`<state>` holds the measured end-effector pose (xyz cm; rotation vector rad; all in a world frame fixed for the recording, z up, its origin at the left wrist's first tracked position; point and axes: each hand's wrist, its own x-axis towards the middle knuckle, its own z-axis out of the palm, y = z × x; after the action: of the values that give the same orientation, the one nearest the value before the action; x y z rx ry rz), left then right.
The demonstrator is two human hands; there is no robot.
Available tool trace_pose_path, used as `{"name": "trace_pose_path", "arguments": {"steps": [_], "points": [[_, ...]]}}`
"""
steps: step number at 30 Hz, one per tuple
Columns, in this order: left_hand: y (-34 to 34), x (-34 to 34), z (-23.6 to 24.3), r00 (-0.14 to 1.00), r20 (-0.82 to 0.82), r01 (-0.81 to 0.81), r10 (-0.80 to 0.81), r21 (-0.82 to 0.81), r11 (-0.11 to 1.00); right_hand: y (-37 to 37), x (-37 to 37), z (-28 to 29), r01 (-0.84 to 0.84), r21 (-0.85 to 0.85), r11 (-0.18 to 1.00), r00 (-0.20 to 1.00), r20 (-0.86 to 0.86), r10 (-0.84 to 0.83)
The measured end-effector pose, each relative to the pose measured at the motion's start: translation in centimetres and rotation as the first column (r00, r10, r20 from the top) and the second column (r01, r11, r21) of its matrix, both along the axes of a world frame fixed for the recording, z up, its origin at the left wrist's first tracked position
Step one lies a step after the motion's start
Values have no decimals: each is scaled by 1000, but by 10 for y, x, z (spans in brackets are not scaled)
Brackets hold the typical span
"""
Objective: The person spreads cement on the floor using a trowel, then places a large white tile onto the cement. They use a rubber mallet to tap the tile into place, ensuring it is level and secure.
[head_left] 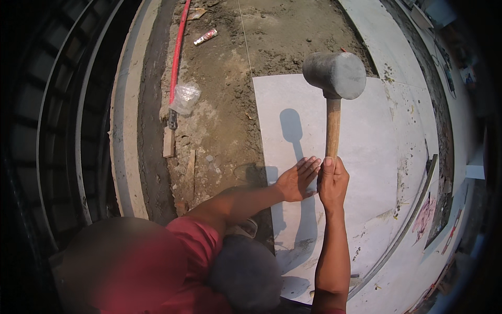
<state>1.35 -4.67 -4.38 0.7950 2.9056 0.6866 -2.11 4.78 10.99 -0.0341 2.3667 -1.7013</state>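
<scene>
My right hand (333,184) grips the wooden handle of a rubber mallet (333,73), holding its grey cylindrical head upright above a large pale tile (366,136). My left hand (297,179) is open, fingers extended, just left of the gripping hand and over the tile; I cannot tell whether it touches anything. The mallet and my arms cast shadows on the tile. The tile's far and left edges border rough grey-brown mortar (293,36), with a thin string (243,26) stretched along it.
A red pole (178,52), a crumpled plastic bag (184,98), a small tube (205,36) and wood scraps (169,141) lie at left, beside a concrete edge (128,131) and dark metal railings (83,131). A long straight bar (418,209) and further pale tiles (397,42) are at right.
</scene>
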Motion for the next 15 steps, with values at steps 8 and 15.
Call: {"name": "trace_pose_path", "arguments": {"steps": [8, 15], "points": [[6, -1, -15, 998, -45, 34, -34, -3, 999, 39, 16, -66, -35, 296, 955, 953, 298, -58], [26, -50, 22, 991, 114, -48, 72, -195, 980, 54, -9, 33, 381, -229, 895, 866, -250, -433]]}}
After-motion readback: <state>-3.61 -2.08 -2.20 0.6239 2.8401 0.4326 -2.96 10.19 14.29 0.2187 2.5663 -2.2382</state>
